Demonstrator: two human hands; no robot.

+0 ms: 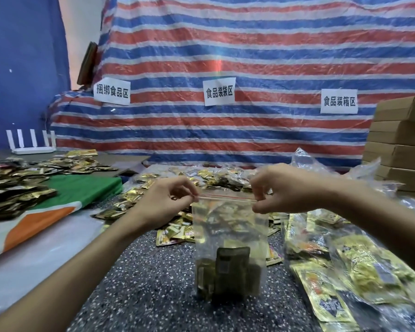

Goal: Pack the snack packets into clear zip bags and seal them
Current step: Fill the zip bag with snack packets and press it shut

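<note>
We saw both hands raised over the speckled table (153, 271), holding one clear zip bag (229, 236) between them by its top strip. The left hand (164, 198) pinched the strip's left end, thumb and forefinger closed on it, other fingers curled. The right hand (280, 188) pinched the right end the same way. The bag hung upright below both hands, its bottom near or on the table; we could not tell which. Dark green snack packets (233, 269) sat in its lower part. Loose gold packets (177, 232) lay scattered behind the bag, with filled bags (359, 267) heaped just right of it. We also noted cardboard boxes (398, 140) stacked far right and a striped tarp (225, 56) behind.
</note>
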